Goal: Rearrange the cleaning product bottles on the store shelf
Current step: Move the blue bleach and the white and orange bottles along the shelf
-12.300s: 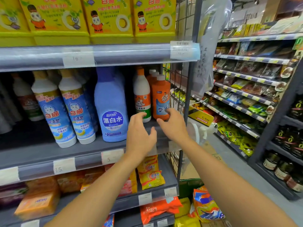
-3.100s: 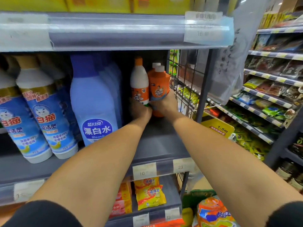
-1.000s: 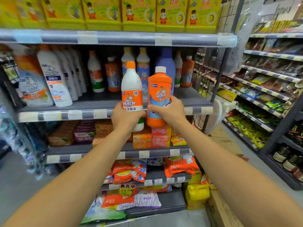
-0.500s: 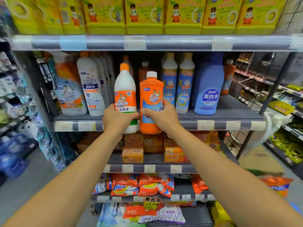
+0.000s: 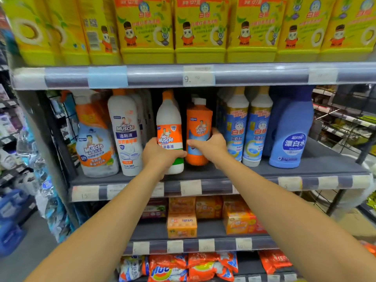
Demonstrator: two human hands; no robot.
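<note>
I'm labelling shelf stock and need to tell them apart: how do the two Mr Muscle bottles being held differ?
The white bottle in the left hand has a white body, an orange cap and a green band low down; the orange bottle in the right hand has an orange body and a white cap. The white bottle is taller, with a tapering neck; the orange bottle is shorter and squarer-shouldered. Both stand upright and carry Mr Muscle labels.

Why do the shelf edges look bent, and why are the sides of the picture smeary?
Head view: the wide-angle lens bows the grey metal shelf; the edges, like the yellow boxes at upper left, are blurred, while the white orange-capped bottle in the left hand stays readable; the clear price strip shows glare.
</note>
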